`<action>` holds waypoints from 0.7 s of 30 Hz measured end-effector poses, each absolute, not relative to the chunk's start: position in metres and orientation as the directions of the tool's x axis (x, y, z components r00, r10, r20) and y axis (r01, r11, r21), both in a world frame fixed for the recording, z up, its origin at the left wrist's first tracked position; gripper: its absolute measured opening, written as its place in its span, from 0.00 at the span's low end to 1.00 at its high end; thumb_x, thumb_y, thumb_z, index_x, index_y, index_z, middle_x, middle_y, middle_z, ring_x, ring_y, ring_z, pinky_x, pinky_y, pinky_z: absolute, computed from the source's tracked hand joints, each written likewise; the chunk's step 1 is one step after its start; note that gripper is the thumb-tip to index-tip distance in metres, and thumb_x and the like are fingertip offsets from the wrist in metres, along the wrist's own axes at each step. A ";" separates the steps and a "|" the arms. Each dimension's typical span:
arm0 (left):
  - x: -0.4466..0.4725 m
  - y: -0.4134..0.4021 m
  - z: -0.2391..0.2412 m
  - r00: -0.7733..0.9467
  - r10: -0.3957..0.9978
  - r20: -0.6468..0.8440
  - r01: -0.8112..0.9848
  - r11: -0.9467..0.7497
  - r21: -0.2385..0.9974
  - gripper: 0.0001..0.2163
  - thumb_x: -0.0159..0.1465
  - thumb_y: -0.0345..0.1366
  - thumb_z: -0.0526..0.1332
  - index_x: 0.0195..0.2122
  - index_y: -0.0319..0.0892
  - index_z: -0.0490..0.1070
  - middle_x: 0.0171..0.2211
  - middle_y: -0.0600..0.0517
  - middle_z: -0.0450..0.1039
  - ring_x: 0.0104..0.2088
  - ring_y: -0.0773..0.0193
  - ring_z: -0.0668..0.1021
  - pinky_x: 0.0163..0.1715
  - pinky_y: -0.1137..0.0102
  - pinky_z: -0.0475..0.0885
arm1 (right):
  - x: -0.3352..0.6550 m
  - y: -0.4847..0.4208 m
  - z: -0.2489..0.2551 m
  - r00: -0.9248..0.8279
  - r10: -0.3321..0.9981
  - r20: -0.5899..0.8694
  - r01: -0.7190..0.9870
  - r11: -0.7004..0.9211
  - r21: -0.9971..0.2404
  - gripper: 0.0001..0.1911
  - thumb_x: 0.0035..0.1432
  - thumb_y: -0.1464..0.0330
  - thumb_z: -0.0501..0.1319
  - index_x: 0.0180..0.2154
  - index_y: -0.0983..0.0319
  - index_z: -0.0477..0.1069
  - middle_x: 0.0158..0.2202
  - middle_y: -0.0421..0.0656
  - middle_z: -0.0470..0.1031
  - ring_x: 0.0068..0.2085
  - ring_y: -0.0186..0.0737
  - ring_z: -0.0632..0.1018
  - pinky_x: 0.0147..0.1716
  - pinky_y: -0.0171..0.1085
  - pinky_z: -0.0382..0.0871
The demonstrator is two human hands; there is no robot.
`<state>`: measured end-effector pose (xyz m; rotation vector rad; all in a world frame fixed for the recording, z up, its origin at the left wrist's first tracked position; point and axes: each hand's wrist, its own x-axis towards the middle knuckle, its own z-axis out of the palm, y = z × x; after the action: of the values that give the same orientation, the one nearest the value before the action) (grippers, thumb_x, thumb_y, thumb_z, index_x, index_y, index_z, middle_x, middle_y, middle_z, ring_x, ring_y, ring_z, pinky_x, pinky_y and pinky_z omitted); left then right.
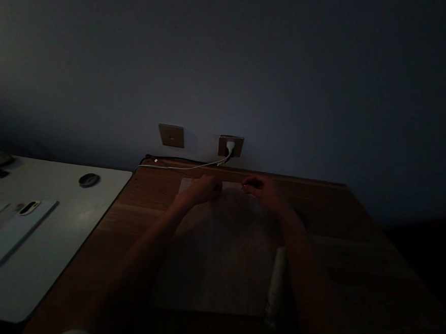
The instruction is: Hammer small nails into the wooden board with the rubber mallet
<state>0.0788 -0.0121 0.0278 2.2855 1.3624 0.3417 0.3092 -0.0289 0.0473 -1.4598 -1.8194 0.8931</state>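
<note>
The room is very dark. Both my arms reach forward over a pale flat sheet [216,258] lying on a brown wooden table [354,257]. My left hand [203,188] and my right hand [260,189] rest at the sheet's far edge, fingers curled down onto it as if pinching it. A pale rolled part [277,282] of the sheet lies along its right side, beside my right forearm.
A white table [57,237] adjoins on the left, bearing a white tablet-like slab [10,236], a small dark round object [89,179] and dim items at the far left. On the wall are a switch plate [170,135] and a socket [230,146] with a white plug and cable.
</note>
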 end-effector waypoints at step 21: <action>0.073 -0.003 0.013 0.362 0.932 -0.019 0.569 -0.205 0.796 0.04 0.56 0.34 0.67 0.30 0.38 0.76 0.26 0.52 0.76 0.28 0.66 0.75 0.29 0.72 0.68 | 0.302 -0.040 0.060 -0.226 0.967 0.115 0.625 0.235 -0.744 0.07 0.57 0.75 0.63 0.36 0.61 0.78 0.39 0.45 0.83 0.41 0.40 0.82 0.47 0.40 0.73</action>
<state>0.0734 -0.0028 0.0130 1.8891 1.3056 0.6252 0.3017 -0.0396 0.0602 -1.4551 -1.9360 0.7680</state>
